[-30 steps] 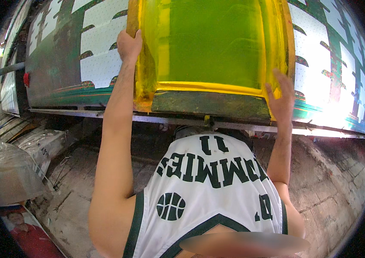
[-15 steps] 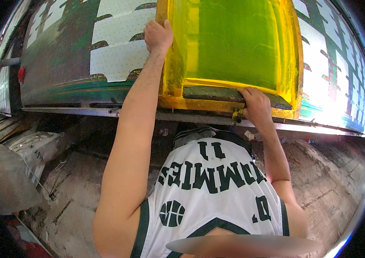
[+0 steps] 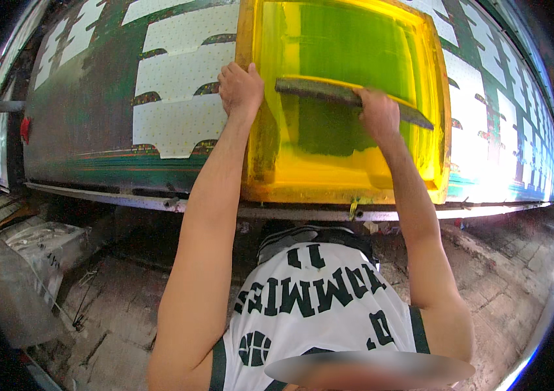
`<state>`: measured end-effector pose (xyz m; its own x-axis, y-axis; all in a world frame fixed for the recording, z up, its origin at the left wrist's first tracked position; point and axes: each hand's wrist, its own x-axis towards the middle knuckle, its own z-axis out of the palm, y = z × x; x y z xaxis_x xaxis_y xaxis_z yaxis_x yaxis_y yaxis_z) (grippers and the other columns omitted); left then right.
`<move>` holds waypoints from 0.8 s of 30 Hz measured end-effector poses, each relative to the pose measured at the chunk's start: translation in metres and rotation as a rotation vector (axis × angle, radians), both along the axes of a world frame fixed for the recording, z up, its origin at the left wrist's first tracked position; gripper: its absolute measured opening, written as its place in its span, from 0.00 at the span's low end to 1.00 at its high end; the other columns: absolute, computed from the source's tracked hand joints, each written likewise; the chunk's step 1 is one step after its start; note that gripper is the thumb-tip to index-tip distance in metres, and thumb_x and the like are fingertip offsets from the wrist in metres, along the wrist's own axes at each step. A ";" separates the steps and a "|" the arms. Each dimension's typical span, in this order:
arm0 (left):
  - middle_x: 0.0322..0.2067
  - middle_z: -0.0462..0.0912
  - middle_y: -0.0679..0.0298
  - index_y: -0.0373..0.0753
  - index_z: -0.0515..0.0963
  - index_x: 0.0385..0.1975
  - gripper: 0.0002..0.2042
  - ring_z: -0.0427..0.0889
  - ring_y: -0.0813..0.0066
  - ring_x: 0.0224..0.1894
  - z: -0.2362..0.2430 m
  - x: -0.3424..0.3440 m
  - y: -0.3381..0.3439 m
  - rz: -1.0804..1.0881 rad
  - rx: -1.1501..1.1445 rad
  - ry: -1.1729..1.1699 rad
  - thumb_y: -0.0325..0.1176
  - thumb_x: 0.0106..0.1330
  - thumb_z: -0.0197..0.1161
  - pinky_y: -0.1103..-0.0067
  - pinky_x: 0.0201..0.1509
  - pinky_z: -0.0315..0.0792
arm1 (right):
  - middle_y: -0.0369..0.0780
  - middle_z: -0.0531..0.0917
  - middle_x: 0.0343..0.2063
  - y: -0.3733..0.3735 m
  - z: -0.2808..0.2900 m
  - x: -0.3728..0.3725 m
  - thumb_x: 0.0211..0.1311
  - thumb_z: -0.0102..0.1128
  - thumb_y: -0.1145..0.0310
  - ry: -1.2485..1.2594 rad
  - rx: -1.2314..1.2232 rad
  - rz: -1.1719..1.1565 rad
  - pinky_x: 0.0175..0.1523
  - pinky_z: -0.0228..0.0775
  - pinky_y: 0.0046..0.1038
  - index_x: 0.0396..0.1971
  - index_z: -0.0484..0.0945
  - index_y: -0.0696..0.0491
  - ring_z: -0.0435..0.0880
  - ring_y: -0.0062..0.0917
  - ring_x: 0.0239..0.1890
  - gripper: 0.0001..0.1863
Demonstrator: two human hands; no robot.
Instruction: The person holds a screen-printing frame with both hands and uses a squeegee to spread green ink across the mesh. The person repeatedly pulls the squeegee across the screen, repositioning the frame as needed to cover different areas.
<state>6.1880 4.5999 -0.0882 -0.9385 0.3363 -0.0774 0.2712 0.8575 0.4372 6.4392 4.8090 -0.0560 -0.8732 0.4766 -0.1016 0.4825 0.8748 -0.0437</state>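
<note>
A screen printing frame with a yellow-stained border lies flat on the long table in front of me. Its mesh is green with bright yellow ink around it. My left hand is closed around the frame's left edge. On the mesh stands a dark squeegee, slanting down to the right, and my right hand grips it right of its middle. Below the squeegee the mesh looks darker, with a yellow band of ink near the lower border. The squeegee's stretch under my right hand is hidden.
White cut fabric pieces with small dots lie on the dark green table left of the frame. More white pieces lie to the right. A metal rail runs along the near edge. Plastic-wrapped bundles sit on the brick floor at left.
My right hand has pushed the squeegee from the frame's near border up to the middle of the mesh. My left hand still holds the left edge. The view has tipped slightly.
</note>
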 end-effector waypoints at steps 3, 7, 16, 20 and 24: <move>0.57 0.79 0.45 0.28 0.75 0.55 0.23 0.76 0.46 0.63 -0.002 0.001 0.005 0.046 0.007 -0.035 0.47 0.79 0.60 0.56 0.67 0.73 | 0.45 0.90 0.44 0.057 -0.010 -0.054 0.63 0.66 0.69 0.097 0.094 0.051 0.50 0.87 0.47 0.53 0.87 0.45 0.92 0.45 0.46 0.18; 0.56 0.79 0.44 0.28 0.75 0.58 0.24 0.78 0.42 0.62 -0.008 0.001 0.010 0.055 -0.039 0.065 0.47 0.79 0.61 0.54 0.67 0.74 | 0.47 0.91 0.44 0.135 -0.017 -0.132 0.64 0.66 0.66 -0.025 0.089 0.025 0.51 0.86 0.48 0.51 0.88 0.46 0.92 0.47 0.48 0.16; 0.53 0.80 0.44 0.29 0.74 0.56 0.22 0.79 0.42 0.59 -0.016 0.001 0.010 0.036 -0.084 0.138 0.46 0.79 0.60 0.53 0.63 0.75 | 0.49 0.92 0.43 0.221 -0.020 -0.213 0.64 0.70 0.61 0.064 0.143 0.123 0.51 0.87 0.50 0.44 0.90 0.48 0.93 0.48 0.48 0.12; 0.53 0.80 0.45 0.28 0.74 0.57 0.24 0.79 0.44 0.59 -0.017 0.002 0.010 0.034 -0.107 0.138 0.46 0.79 0.61 0.55 0.62 0.75 | 0.48 0.91 0.43 0.204 -0.026 -0.192 0.63 0.68 0.64 0.034 0.079 0.118 0.53 0.86 0.50 0.50 0.89 0.46 0.92 0.49 0.48 0.15; 0.53 0.80 0.44 0.27 0.73 0.58 0.24 0.78 0.42 0.59 -0.018 0.001 0.010 0.044 -0.098 0.171 0.45 0.78 0.61 0.54 0.62 0.76 | 0.49 0.92 0.42 0.190 -0.022 -0.179 0.63 0.69 0.64 0.056 0.045 0.106 0.53 0.86 0.50 0.47 0.89 0.47 0.92 0.48 0.48 0.14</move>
